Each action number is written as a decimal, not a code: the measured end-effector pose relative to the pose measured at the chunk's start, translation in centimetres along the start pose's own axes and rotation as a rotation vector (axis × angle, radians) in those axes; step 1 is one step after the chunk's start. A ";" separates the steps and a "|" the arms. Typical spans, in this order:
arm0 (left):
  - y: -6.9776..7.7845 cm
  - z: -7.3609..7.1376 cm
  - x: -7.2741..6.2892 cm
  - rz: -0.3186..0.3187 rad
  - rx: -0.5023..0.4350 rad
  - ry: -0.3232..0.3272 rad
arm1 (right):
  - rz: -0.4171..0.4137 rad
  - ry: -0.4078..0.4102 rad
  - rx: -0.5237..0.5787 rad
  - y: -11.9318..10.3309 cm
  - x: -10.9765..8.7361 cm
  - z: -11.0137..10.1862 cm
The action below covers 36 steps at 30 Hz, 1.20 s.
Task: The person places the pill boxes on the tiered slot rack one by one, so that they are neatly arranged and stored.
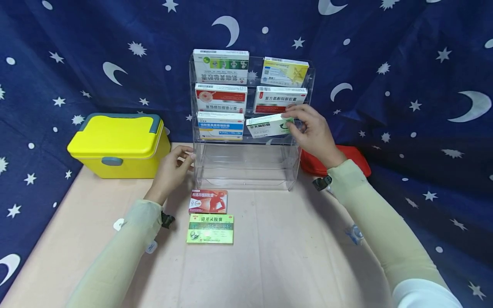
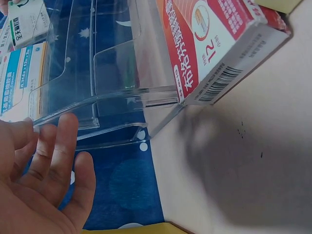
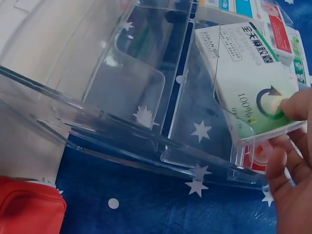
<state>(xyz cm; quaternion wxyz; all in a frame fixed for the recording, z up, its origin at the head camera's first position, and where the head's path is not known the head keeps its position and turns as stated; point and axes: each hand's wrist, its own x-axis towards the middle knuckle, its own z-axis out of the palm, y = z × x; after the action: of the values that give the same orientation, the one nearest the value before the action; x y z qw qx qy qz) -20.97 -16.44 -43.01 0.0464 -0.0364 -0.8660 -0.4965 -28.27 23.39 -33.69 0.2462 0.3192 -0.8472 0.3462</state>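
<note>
My right hand (image 1: 313, 132) pinches the right end of a white and green medicine box (image 1: 265, 127). The box lies tilted at the third row of a clear plastic display rack (image 1: 246, 164), its left end lower in the head view. In the right wrist view, the thumb is on the front of the box, over the green part, with fingers behind. My left hand (image 1: 173, 169) is at the rack's left side, thumb and fingertips holding its edge. Beside the tilted box stands a blue and white medicine box (image 1: 221, 126).
Upper rows hold several boxes, among them a yellow one (image 1: 285, 72) and a red-white one (image 1: 280, 99). Before the rack lie a red box (image 1: 208, 201) and a green box (image 1: 210, 229). A yellow case (image 1: 115, 145) stands left; a red pouch (image 1: 352, 158) lies right.
</note>
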 end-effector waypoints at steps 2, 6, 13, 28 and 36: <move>0.0 0.1 0.0 0.006 -0.004 0.000 | -0.005 -0.005 -0.048 0.0 -0.2 0.0; 0.0 0.1 -0.1 0.002 -0.008 -0.003 | -0.002 -0.015 -0.152 0.0 -0.3 -0.1; -0.1 0.1 -0.1 -0.004 -0.005 -0.007 | -0.038 -0.021 -0.305 0.0 -0.5 -0.4; 0.2 0.0 -0.1 0.003 -0.012 -0.005 | -0.084 -0.015 -0.434 0.1 -0.8 -0.7; 0.2 0.0 -0.1 -0.018 -0.010 -0.009 | -0.053 -0.005 -0.448 0.1 -1.3 -0.6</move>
<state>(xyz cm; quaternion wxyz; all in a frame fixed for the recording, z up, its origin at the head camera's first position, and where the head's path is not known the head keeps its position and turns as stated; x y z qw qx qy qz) -20.87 -16.33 -42.85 0.0377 -0.0312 -0.8640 -0.5011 -27.39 24.38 -34.20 0.3180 0.2795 -0.8947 0.1423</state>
